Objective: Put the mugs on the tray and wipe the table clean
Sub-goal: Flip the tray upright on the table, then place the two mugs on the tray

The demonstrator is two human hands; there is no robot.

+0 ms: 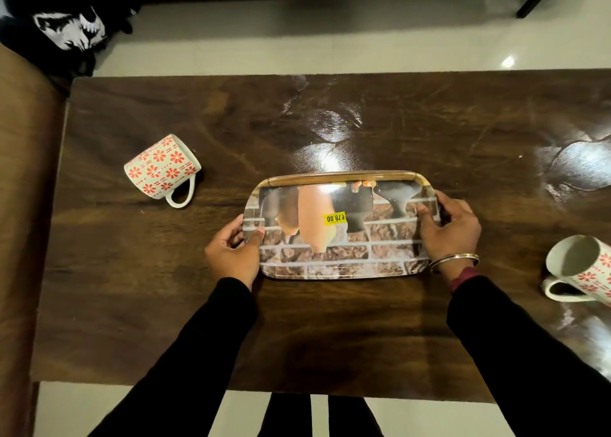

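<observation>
Step in hand: you are positioning the tray [340,264] flat on the table [429,122], likely before loading it.
Left hand [233,251]: clamped on the tray's left short edge, thumb on top, fingers under the rim.
Right hand [449,225]: gripping the right short edge the same way, bangle [454,260] at the wrist.
Tray: in the middle of the table near your edge, empty apart from a yellow price sticker [334,218].
Left mug [162,169]: well apart to the left, lying tipped on its side, handle toward you.
Right mug [582,268]: well apart to the right, also tipped, partly cut off by the frame.
How to do it well: set the tray down level and square, roughly between both mugs, then let go before reaching.
Watch: glossy smears on the table's far and right parts need wiping.
</observation>
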